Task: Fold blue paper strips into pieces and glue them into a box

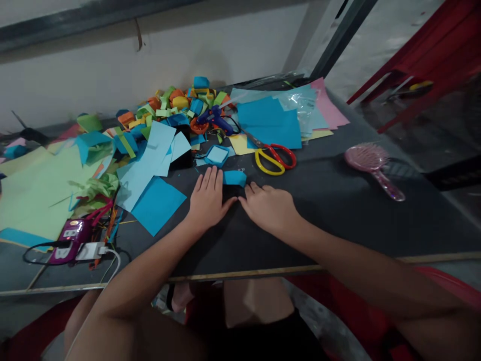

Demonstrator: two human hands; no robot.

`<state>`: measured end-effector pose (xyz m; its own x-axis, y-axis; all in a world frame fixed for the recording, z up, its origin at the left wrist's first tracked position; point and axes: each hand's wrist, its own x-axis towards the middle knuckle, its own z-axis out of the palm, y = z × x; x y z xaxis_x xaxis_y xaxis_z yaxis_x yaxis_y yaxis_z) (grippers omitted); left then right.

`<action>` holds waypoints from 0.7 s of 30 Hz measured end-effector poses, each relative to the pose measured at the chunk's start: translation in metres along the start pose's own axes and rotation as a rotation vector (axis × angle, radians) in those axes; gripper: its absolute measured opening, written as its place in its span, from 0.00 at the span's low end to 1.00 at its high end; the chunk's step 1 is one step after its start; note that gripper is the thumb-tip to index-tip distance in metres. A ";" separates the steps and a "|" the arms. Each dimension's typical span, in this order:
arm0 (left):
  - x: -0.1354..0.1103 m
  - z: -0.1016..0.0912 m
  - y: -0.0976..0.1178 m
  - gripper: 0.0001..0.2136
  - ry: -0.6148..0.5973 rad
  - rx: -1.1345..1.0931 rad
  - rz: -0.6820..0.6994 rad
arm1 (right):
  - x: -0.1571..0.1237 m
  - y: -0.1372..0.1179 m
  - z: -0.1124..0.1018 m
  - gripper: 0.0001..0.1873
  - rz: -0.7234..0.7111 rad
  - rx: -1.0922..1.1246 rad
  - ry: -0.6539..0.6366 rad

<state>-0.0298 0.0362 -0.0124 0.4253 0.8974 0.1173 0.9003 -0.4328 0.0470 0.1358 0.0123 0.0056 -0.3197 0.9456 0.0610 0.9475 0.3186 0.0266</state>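
Observation:
A folded strip of blue paper [234,178] lies on the dark tabletop between my hands. My left hand [208,198] rests flat over its left end, fingers stretched out side by side and thumb pointing right. At the right end, my right hand [268,203] is closed, its curled fingers at the paper's edge. The two thumb tips almost meet in front of the strip. Just beyond my left fingertips sits a small blue paper box shape [217,156] with a paler square in it. Scissors [276,159] with one yellow and one red handle lie past my right hand.
Behind is a heap of colourful folded paper pieces [180,103] with a blue glue gun [216,119]. Blue sheets [268,123] lie behind the scissors, a blue square [158,204] to the left. A purple power strip [71,240] is at left, a pink hairbrush [370,160] at right.

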 end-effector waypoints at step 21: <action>0.003 0.000 -0.014 0.16 0.324 -0.090 0.011 | 0.041 0.034 0.028 0.25 -0.012 0.938 0.101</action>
<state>-0.0407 0.0447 -0.0128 0.3703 0.8248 0.4273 0.8778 -0.4612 0.1295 0.1548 0.0641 -0.0192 -0.2865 0.9457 0.1534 0.5482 0.2931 -0.7833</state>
